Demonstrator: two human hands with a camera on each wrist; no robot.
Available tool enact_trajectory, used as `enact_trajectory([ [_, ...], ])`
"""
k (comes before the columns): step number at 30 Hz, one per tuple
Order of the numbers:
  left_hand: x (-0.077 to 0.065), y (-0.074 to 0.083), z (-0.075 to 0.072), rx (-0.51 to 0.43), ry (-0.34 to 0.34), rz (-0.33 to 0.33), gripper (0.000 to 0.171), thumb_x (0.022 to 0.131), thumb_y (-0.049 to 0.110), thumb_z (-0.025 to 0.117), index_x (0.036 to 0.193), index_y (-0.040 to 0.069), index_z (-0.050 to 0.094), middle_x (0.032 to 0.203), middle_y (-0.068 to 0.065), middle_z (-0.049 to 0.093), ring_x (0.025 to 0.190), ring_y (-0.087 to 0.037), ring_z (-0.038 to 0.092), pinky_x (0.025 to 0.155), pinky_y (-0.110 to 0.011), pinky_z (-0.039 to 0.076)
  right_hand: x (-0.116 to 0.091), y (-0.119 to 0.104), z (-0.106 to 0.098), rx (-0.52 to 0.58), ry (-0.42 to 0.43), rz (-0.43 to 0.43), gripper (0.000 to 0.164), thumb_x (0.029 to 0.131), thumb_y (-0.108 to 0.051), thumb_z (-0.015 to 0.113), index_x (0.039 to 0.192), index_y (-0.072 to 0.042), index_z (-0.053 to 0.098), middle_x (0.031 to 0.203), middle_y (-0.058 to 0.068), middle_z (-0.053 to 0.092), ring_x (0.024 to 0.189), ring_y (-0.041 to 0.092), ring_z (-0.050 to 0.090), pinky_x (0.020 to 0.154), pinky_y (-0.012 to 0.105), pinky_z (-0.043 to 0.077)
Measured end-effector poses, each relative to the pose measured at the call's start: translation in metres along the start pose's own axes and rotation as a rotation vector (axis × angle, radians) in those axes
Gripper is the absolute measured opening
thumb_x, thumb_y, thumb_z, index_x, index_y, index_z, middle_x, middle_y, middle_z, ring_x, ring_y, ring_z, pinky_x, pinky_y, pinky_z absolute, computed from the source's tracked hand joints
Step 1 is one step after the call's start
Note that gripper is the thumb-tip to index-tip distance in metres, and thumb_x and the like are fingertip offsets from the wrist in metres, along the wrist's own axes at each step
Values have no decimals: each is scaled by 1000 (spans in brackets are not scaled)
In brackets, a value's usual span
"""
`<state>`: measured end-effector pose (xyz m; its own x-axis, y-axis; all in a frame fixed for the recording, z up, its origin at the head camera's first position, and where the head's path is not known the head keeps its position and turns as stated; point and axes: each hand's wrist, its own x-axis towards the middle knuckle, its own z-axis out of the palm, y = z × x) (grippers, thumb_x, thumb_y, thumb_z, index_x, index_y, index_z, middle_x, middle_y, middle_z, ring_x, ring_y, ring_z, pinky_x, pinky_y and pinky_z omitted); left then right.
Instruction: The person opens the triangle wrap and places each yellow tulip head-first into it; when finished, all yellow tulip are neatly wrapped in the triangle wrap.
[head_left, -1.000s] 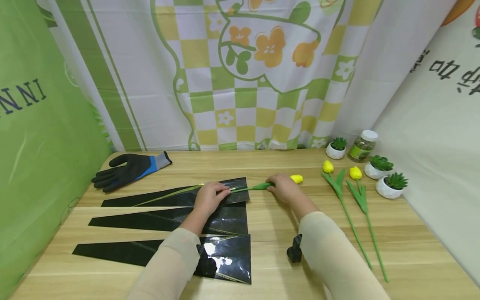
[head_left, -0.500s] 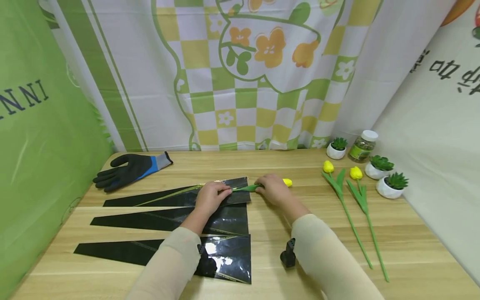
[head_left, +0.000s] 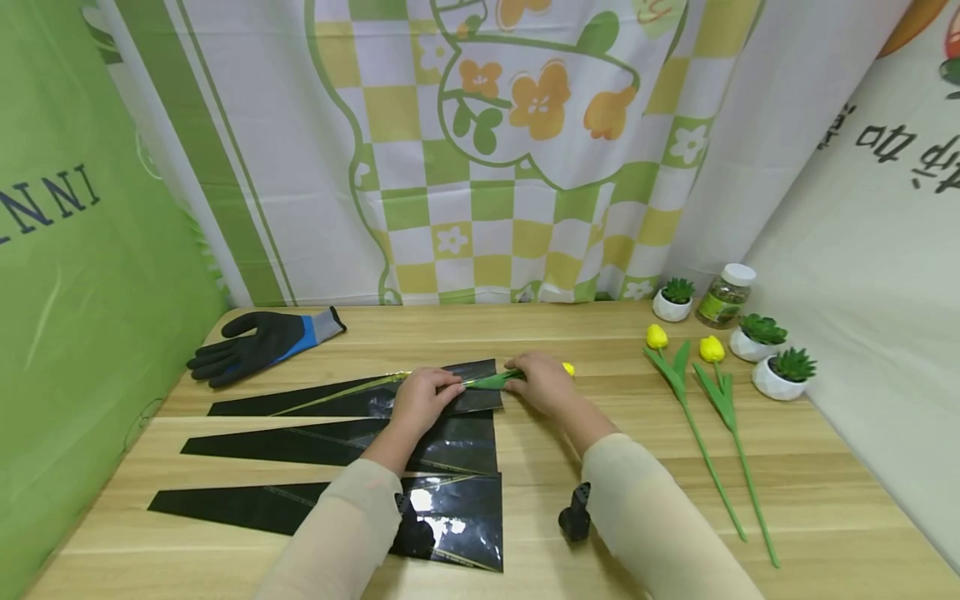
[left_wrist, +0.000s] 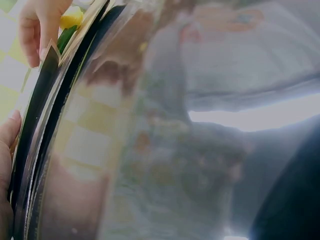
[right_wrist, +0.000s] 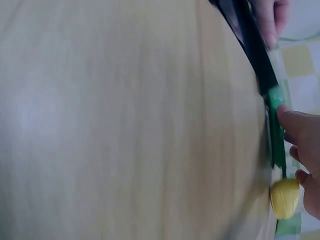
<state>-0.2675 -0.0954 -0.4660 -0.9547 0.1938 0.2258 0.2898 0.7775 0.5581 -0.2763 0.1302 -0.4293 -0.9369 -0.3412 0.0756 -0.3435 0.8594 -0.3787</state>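
My right hand (head_left: 543,385) pinches an artificial yellow tulip (right_wrist: 285,198) at its green leaves, with the bloom sticking out past the fingers. Its stem and part of the leaves lie inside the wide right end of a black tapered flower sleeve (head_left: 482,402), the farthest of three. Thumb and fingers of my left hand (head_left: 420,402) pinch that sleeve near its mouth. A gold-green strip (head_left: 330,394) runs along the same sleeve. In the right wrist view the leaves enter the black film. Nearer to me lie the middle sleeve (head_left: 468,442) and the nearest sleeve (head_left: 480,517), both flat.
Two more yellow tulips, a left one (head_left: 693,423) and a right one (head_left: 738,440), lie on the wooden table (head_left: 570,575). A black and blue work glove (head_left: 262,342) is at back left. Three small potted succulents (head_left: 780,375) and a lidded jar (head_left: 724,297) stand at back right.
My right hand has moved left with the tulip, so more of its leaves are inside the sleeve and the bloom is closer to it. My left hand has kept its place.
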Motion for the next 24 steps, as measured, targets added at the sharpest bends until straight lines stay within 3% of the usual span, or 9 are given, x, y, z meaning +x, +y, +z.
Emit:
enact_trajectory([
  [8,-1,-1,-1,-15,-4,-10,25,91,32,69,110,17,76,116,-5,72,115,-27,63,103,-46,49,-15,39,-22,366,12,177,46,96,-22,64,136,-3,55,147,23,44,139,44,38,113,59,35],
  [12,0,-2,1,-16,-1,-11,26,91,33,69,110,17,76,116,-5,72,115,-27,62,103,-46,49,-20,63,-26,484,9,263,50,96,-22,64,140,-2,50,147,25,43,136,43,40,112,56,38],
  [17,0,-3,2,-23,-2,-14,26,92,33,68,110,17,76,116,-5,72,116,-27,62,103,-46,49,-24,79,-29,566,-45,328,54,95,-23,65,142,-3,48,139,25,50,123,37,51,96,42,50],
  [21,-1,-2,1,-31,-3,-28,26,91,33,69,110,17,76,116,-4,72,117,-27,62,104,-46,48,-26,79,-34,540,-88,303,56,93,-27,68,140,-4,50,132,23,54,116,32,54,85,31,52],
  [24,-1,-1,1,-30,1,-20,25,91,32,69,109,17,77,116,-5,72,116,-27,62,103,-47,49,-27,75,-38,505,-109,270,53,93,-26,69,136,-1,53,127,24,55,112,31,54,84,31,52],
])
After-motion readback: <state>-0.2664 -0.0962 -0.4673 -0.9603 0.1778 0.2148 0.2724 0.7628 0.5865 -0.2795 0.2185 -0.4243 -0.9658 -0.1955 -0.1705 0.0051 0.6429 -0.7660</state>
